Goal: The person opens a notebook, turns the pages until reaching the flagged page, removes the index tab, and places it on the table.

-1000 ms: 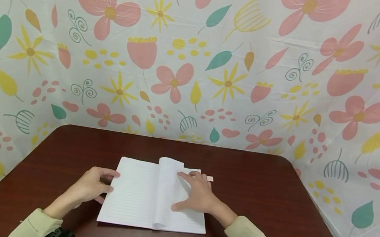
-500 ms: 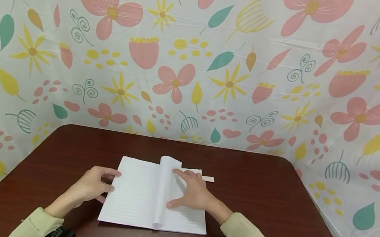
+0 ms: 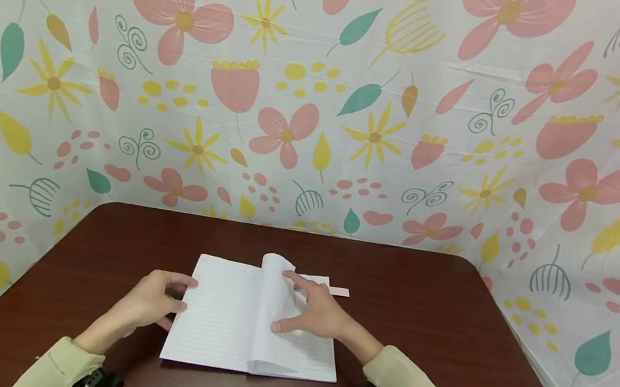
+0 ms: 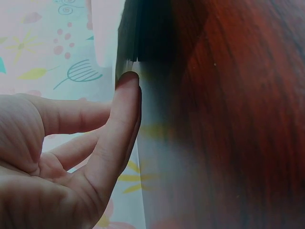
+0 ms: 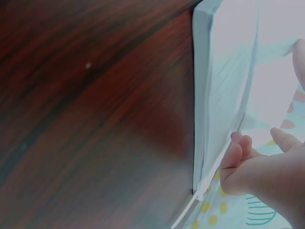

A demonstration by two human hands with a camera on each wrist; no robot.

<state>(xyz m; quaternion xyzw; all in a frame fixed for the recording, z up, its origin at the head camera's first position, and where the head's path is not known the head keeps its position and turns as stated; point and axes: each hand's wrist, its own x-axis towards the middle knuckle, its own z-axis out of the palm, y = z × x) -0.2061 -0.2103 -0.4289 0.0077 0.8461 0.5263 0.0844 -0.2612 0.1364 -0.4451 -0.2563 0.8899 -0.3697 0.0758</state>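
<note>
An open notebook [image 3: 222, 313] with lined white pages lies on the table. At its left edge my left hand [image 3: 149, 300] grips the side; the left wrist view has a fingertip under the cover edge. Near the middle a loose page [image 3: 270, 320] stands curled up from the spine. Against this curl my right hand [image 3: 323, 314] rests its index fingertip near the top and its thumb lower down, fingers spread. In the right wrist view the other fingers [image 5: 238, 150] bend beside the page block [image 5: 202, 95]. A pale strip [image 3: 339, 291] sticks out past the notebook's right edge.
The dark brown wooden table [image 3: 421, 288] reaches back to a floral curtain [image 3: 324, 90], which also hangs along both sides. Black wrist devices show at the left sleeve [image 3: 63, 357] and the right sleeve [image 3: 408, 386].
My right hand moved left with the page, which first curled tighter toward the spine and now bulges wider to the right. The pale strip shows more. My left hand keeps its place.
</note>
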